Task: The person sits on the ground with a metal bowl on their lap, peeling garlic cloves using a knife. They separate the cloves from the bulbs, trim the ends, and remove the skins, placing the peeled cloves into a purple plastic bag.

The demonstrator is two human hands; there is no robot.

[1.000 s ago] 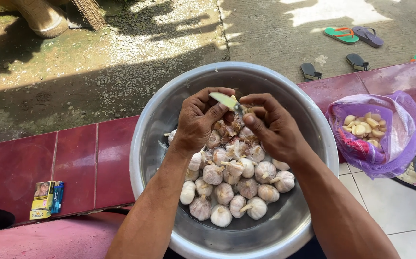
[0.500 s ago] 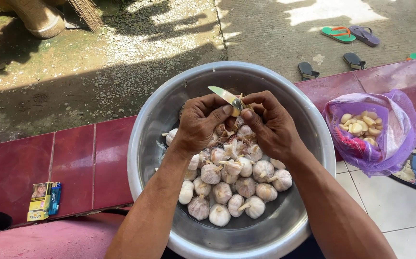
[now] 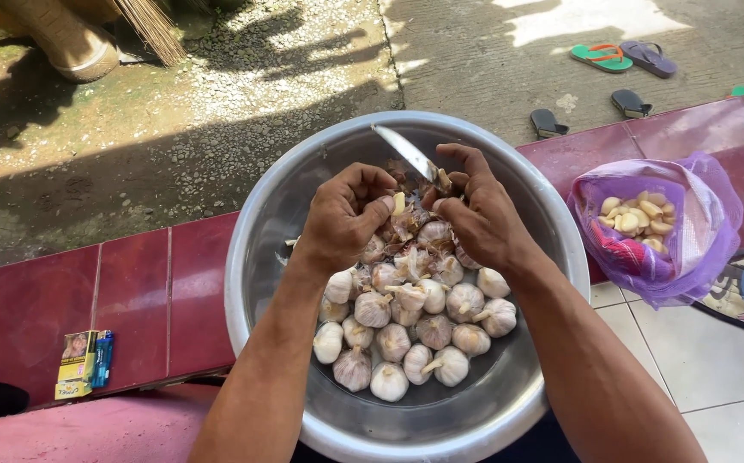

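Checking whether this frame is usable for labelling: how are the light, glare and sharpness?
Head view: hard sunlight on the ground at top, the work in open shade; soft sheen on the steel bowl rim, no blown glare; left hand, right hand, knife and garlic bulbs all sharp; slight wide-angle bending at the edges.

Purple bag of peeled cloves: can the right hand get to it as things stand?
Probably yes. The purple bag sits open-topped beside the steel bowl on that side, with nothing between. But the right hand has a knife in its grip, so picking cloves out would be awkward.
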